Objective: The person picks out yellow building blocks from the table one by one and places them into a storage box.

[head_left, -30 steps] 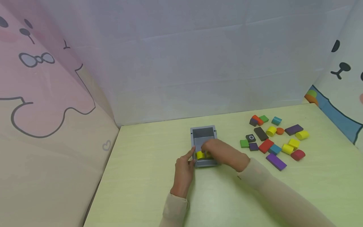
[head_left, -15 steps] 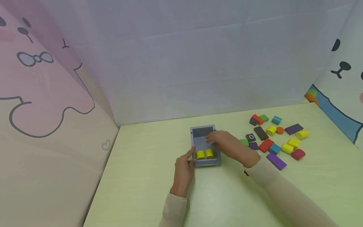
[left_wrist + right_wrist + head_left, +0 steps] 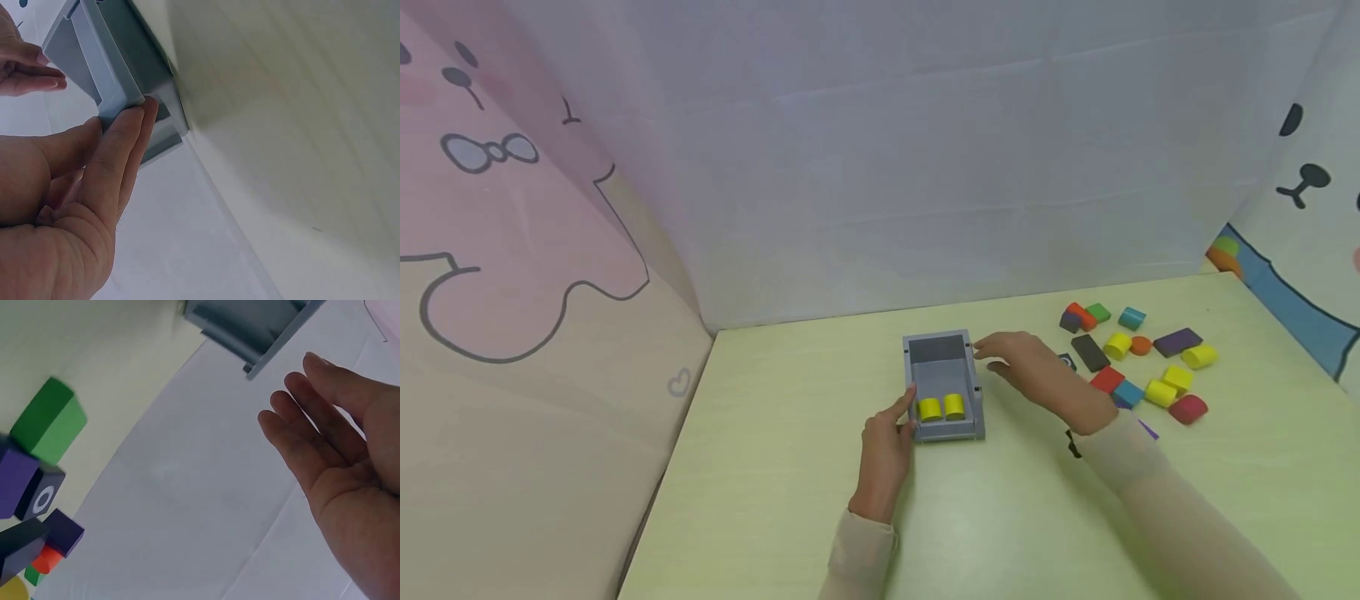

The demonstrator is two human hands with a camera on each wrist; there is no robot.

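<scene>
A small grey open-topped box (image 3: 942, 372) stands on the table in front of me. Two yellow cylinder blocks, the left one (image 3: 930, 410) and the right one (image 3: 954, 407), sit side by side at its near end. My left hand (image 3: 883, 458) holds the box's near left corner; in the left wrist view the thumb and fingers pinch its grey wall (image 3: 103, 62). Just right of the box, my right hand (image 3: 1037, 375) hovers with relaxed fingers and nothing in them. The right wrist view has its fingertips (image 3: 270, 422) apart from the box's underside edge (image 3: 240, 340).
Several loose coloured blocks lie to the right, among them a red block (image 3: 1188, 408), a dark slab (image 3: 1091, 353), a blue block (image 3: 1127, 394) and a purple slab (image 3: 1177, 342). My right forearm partly covers some. A pale curtain (image 3: 880, 167) hangs behind the table.
My right hand has come out of the box and moved right, past its rim, uncovering the right yellow cylinder. My left hand stays at the box's corner.
</scene>
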